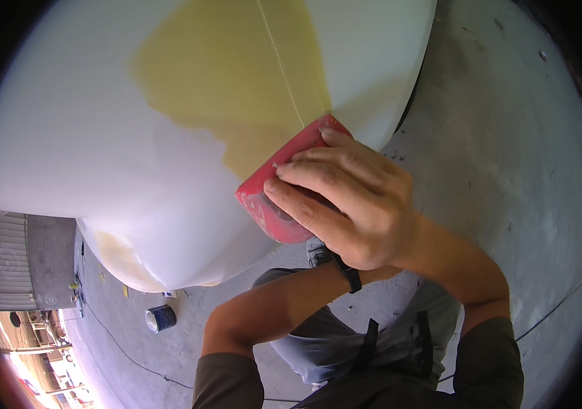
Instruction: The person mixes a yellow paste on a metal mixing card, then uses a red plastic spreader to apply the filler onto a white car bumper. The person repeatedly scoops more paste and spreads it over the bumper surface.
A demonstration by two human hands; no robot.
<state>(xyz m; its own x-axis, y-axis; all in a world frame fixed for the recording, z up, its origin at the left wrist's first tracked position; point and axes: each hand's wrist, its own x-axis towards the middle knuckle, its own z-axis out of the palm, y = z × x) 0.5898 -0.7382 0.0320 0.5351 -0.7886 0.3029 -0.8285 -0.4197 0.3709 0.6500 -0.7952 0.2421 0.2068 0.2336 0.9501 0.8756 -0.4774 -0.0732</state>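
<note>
My right hand [345, 194] grips a red filler spreader [284, 160], with fingers laid across its face. Pale smears mark the spreader, and its long straight edge lies against the white curved body panel [161, 163]. A smooth yellow patch of filler [229, 75] covers the upper middle of the panel, with a thin pale line running down it to the spreader. My left forearm [270, 310], wearing a black wristband [349, 274], crosses under my right wrist. The fingers of my left hand are hidden behind the right hand and forearm.
A dark can with a pale lid [161, 318] rests on the grey concrete floor [509, 136], below the panel. A thin cable [127, 353] trails across the floor. Corrugated metal sheeting [1, 262] stands at far left. A beige patch [124, 255] marks the panel's lower part.
</note>
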